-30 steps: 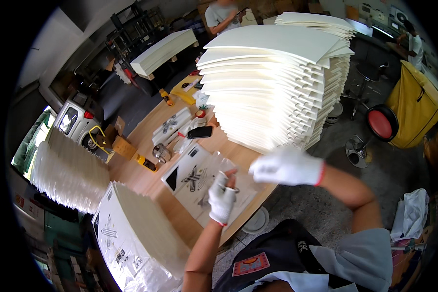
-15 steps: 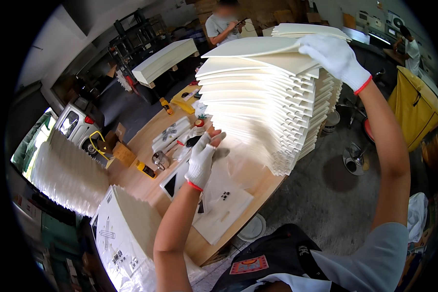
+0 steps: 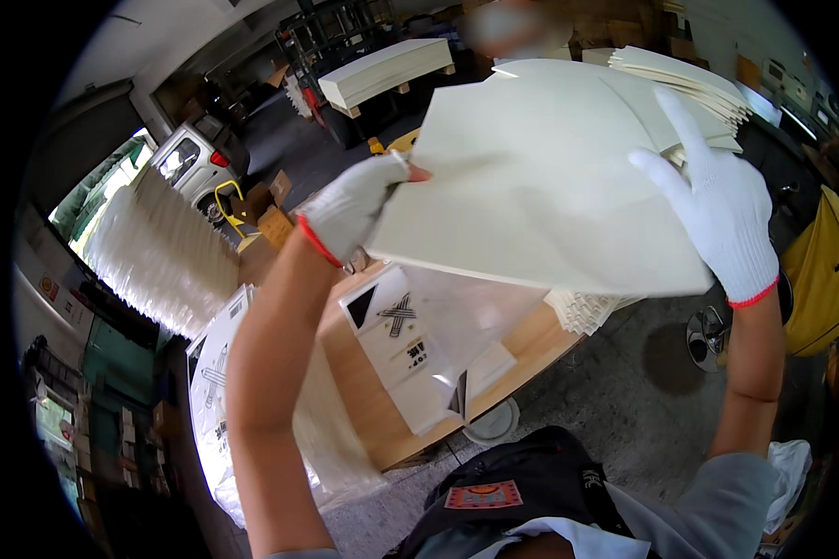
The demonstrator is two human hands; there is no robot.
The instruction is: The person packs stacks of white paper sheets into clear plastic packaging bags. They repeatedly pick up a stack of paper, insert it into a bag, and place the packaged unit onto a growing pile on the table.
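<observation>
A thin cream board (image 3: 522,205) is lifted off the stack and tilted in front of me. My left hand (image 3: 364,200), in a white red-cuffed glove, pinches its left edge, thumb on the upper face. At the board's right edge is my right hand (image 3: 713,200), gloved alike, index finger and thumb spread apart over the surface. It touches or nearly touches the board; its other fingers are partly hidden. Beneath, the notched edges of stacked boards (image 3: 583,309) show. A clear plastic bag with black print (image 3: 396,326) lies on the wooden table (image 3: 345,363).
Plastic-wrapped board stacks stand at the left, one tall (image 3: 163,252) and one nearer (image 3: 219,401). More boards (image 3: 680,79) rise behind the lifted one. A stool base (image 3: 708,335) and a yellow cloth bag (image 3: 825,279) are at the right. Another person, blurred, is at the back.
The top board has come off the stack and tilted toward me. My left hand has risen from above the table to grip its edge; my right hand has moved right and lower, fingers spreading.
</observation>
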